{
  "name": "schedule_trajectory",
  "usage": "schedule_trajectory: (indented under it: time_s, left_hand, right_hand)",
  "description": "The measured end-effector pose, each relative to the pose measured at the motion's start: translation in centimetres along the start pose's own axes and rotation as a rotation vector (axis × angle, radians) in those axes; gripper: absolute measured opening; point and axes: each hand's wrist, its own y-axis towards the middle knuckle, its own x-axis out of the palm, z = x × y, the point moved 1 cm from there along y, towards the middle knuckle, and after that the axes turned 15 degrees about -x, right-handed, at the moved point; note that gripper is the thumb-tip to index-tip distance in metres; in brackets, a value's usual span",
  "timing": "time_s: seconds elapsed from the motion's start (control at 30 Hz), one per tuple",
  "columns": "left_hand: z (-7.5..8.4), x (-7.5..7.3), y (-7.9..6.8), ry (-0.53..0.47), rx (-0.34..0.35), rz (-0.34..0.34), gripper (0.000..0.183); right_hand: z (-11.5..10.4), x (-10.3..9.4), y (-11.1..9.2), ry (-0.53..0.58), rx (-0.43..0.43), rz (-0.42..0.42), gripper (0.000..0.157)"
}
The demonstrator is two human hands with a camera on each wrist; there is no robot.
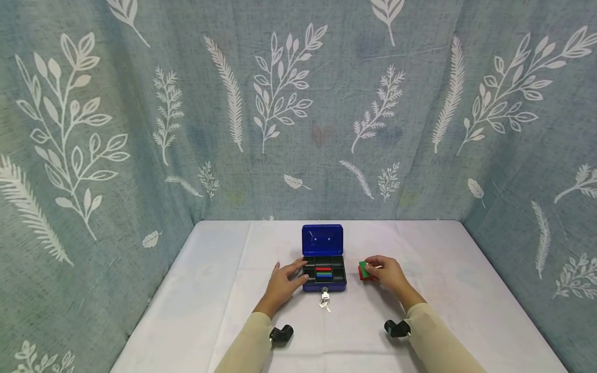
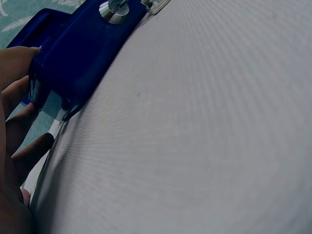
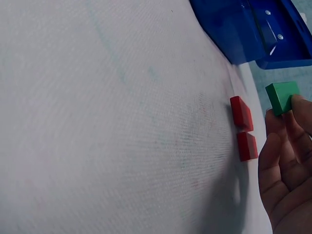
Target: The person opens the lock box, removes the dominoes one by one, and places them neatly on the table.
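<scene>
A blue cash box [image 1: 325, 286] stands with its lid [image 1: 322, 240] raised and a black compartment tray [image 1: 336, 262] inside. Red, green and blue pieces lie in the tray's middle front compartment. At the box's left side, my left hand [image 1: 282, 286] rests with its fingers spread, thumb near the front corner and fingertips at the rim. To the right of the box, my right hand [image 1: 388, 272] pinches a green block [image 3: 282, 96] between thumb and fingers, above the table. Two red blocks [image 3: 241, 113] lie on the cloth just below it.
A lock with keys [image 1: 325, 297] hangs at the box's front, the keys on the white tablecloth [image 1: 224, 305]. Behind and to both sides hangs a blue-green curtain [image 1: 322, 171] with white leaf prints. Each wrist carries a small black camera [image 1: 282, 334].
</scene>
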Motion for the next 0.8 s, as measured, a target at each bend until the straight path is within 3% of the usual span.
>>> schedule_trajectory:
  time_s: [0.8]
  left_hand:
    - [0.0,0.1,0.0,-0.003,-0.015,-0.004,0.048]
  right_hand:
    - [1.2,-1.4,-1.1,-0.033,0.011,0.024,0.025]
